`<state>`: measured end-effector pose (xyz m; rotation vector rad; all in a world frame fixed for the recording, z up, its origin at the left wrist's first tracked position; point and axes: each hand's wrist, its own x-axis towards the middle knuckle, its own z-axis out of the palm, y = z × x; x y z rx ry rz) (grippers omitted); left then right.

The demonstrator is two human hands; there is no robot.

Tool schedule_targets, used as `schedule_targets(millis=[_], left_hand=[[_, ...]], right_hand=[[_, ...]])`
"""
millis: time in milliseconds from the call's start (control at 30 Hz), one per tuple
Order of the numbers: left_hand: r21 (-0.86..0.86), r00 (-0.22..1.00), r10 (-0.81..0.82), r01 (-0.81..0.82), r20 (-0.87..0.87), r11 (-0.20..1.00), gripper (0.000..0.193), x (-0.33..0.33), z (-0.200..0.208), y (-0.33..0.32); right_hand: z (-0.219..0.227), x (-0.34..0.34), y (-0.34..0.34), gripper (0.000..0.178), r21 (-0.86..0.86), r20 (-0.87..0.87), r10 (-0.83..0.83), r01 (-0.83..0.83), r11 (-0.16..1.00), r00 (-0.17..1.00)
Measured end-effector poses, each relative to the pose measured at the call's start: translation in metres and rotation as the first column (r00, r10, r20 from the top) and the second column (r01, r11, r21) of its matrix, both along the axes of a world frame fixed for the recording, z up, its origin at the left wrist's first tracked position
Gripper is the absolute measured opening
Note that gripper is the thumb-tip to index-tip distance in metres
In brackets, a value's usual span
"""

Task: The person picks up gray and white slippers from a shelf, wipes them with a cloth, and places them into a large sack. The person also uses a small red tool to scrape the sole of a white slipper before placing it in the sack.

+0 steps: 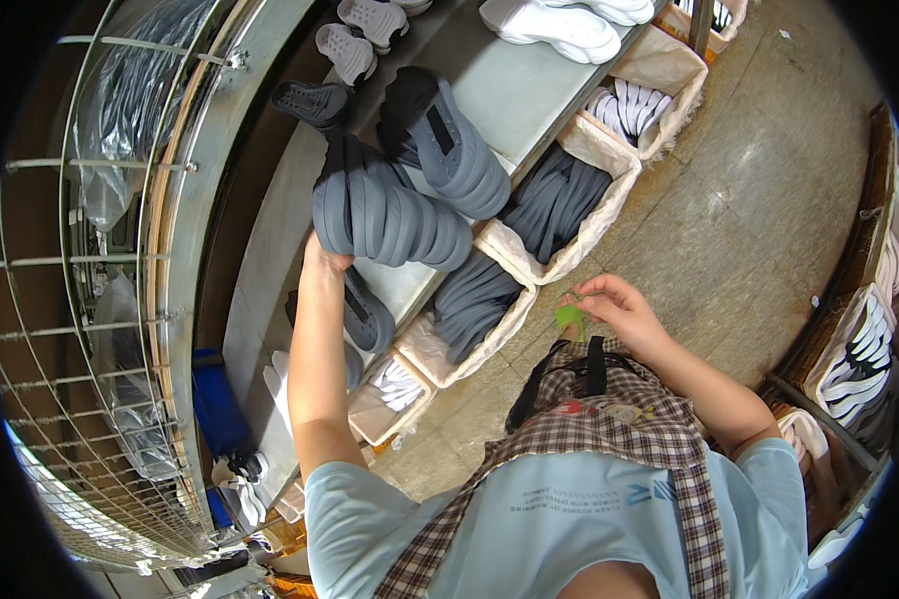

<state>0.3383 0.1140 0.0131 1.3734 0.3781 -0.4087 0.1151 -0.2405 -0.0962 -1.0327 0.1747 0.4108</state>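
Wearing a brown plaid apron [609, 431] over a light blue shirt [529, 519], lower center. Holding the right grip [614, 307], right of center, with fingers curled close together at a small green piece [569, 315]; impossible to tell whether pinching it. Reaching with the left grip [326, 257], left of center, to the lower-left end of a nested row of gray shoes [380, 215]; touching the row there, fingers mostly hidden beneath, so impossible to tell how tightly closed. Tilted above a metal table [509, 85], upper center left, with that row just beside a second gray row [457, 155] and near a loose gray shoe [368, 311] below. Lined up along the table's edge, center: cloth-lined baskets [579, 262] of gray strap-like pieces [554, 200]. Lying at the top of the frame: white shoes [554, 30]. Curving down the left side: a wire guard [90, 263].
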Motion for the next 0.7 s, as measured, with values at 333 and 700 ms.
schedule_targets(millis=[333, 700], left_hand=[[-0.116, 0.990, -0.001, 0.018, 0.140, 0.993, 0.051, 0.024, -0.001, 0.038], [0.293, 0.943, 0.310, -0.333, 0.122, 0.896, 0.081, 0.236, -0.037, 0.078]], right_hand=[[-0.010, 0.025, 0.022, 0.016, -0.003, -0.119, -0.005, 0.005, 1.000, 0.993], [-0.036, 0.048, 0.048, 0.014, -0.174, -0.179, -0.255, 0.225, 0.959, 0.950]])
